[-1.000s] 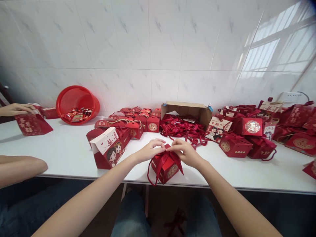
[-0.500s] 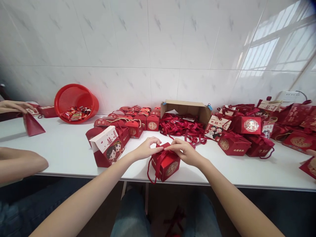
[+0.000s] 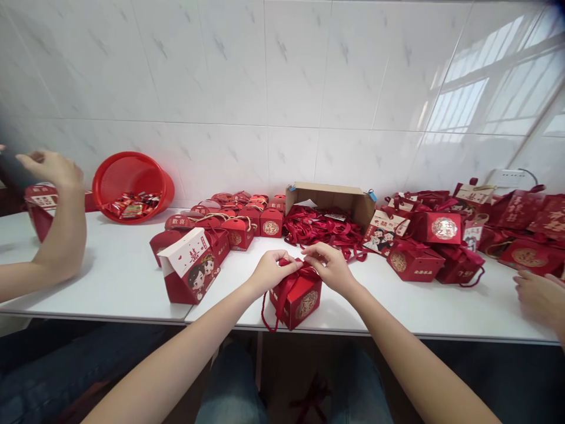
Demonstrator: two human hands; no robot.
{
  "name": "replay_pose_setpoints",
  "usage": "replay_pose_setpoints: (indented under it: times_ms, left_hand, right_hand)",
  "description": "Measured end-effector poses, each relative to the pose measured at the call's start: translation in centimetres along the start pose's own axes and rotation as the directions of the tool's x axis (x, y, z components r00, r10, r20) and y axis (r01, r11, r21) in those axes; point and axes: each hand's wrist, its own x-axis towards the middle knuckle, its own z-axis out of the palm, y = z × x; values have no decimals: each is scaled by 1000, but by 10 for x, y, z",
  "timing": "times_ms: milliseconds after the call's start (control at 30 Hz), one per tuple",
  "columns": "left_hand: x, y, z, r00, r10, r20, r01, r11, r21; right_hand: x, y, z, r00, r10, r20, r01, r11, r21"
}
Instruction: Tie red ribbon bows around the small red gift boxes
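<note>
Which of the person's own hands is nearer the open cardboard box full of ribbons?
Right. The right hand sits just below the cardboard box; the left hand lies farther left, on the small red box.

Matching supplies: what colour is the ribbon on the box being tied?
Dark red ribbon, on a red box; head view.

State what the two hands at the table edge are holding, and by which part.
Both the left hand and right hand pinch the red ribbon on top of the small red gift box.
</note>
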Motion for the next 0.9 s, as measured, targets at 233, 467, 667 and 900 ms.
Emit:
replay_pose_setpoints:
  times_ms: [233, 467, 667, 900]
  left_hand:
    - [1, -4, -1, 999, 43, -1, -43, 999, -31]
    - [-3, 0, -2, 999, 42, 2, -42, 999, -20]
    - [-5, 1, -4, 998, 48, 44, -45, 998, -54]
    - [-5, -1, -7, 996, 56, 75, -53, 998, -36]
  right_hand:
    - [0, 4, 7, 997, -11, -78, 10, 1000, -19]
    - [-3, 6, 9, 990, 31, -137, -33, 999, -14]
    - [-9, 13, 12, 980, 127, -156, -120, 991, 53]
    - [-19, 11, 9, 924, 381, 25, -382, 922, 66]
